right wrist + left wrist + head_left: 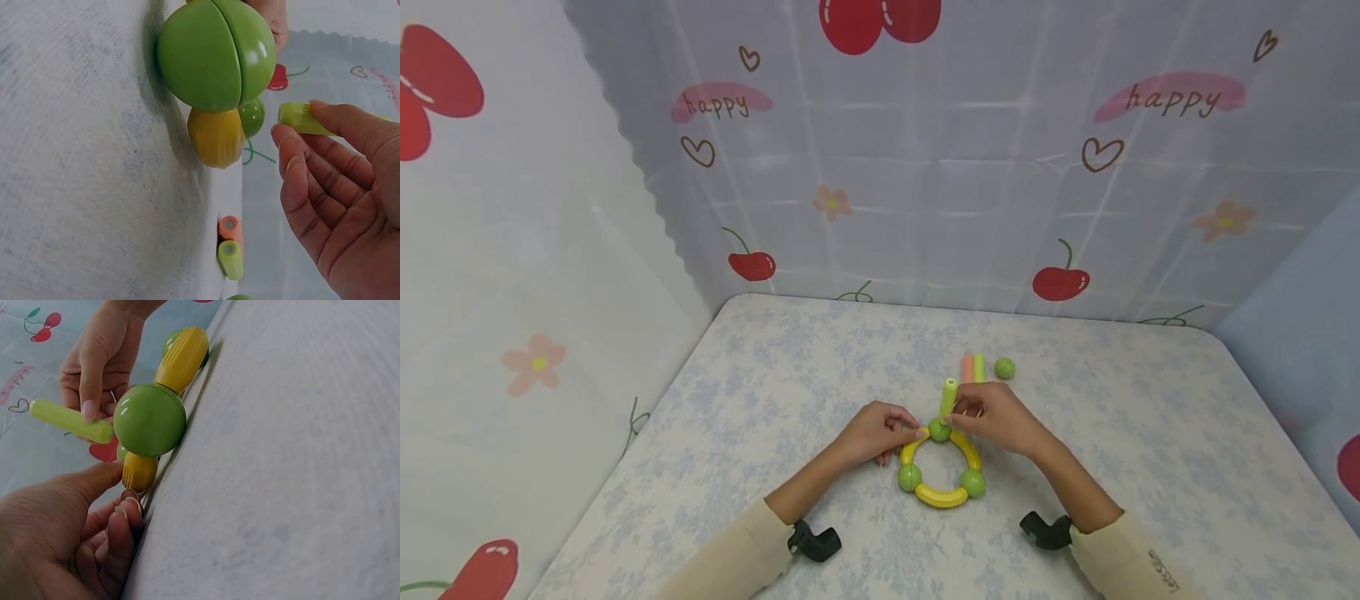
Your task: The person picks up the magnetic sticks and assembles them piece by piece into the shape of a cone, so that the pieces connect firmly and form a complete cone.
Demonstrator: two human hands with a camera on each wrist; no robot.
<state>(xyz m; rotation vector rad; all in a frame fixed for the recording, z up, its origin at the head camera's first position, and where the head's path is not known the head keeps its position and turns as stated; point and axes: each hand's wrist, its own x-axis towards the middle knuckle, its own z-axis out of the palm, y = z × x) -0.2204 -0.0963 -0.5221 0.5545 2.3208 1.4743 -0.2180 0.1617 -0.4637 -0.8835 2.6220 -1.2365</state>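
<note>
Three yellow curved rods [942, 497] and three green balls [910, 477] form a ring on the table. My left hand [876, 429] pinches the upper-left yellow rod [139, 473] between thumb and fingers, beside the ring's top ball [939, 430]. A straight light-green rod [948, 396] is held by my right hand [1003, 417], its thumb and fingertips near the lower end. In the head view this rod stands upright over the top ball. The right wrist view shows the rod's end raised off the tabletop, with a small dark disc on it.
Behind the right hand lie a salmon-pink rod [967, 368] and another light-green rod [979, 367], side by side. A loose green ball [1004, 368] sits to their right. The patterned table [760, 375] meets a printed curtain [925, 208] at its far edge.
</note>
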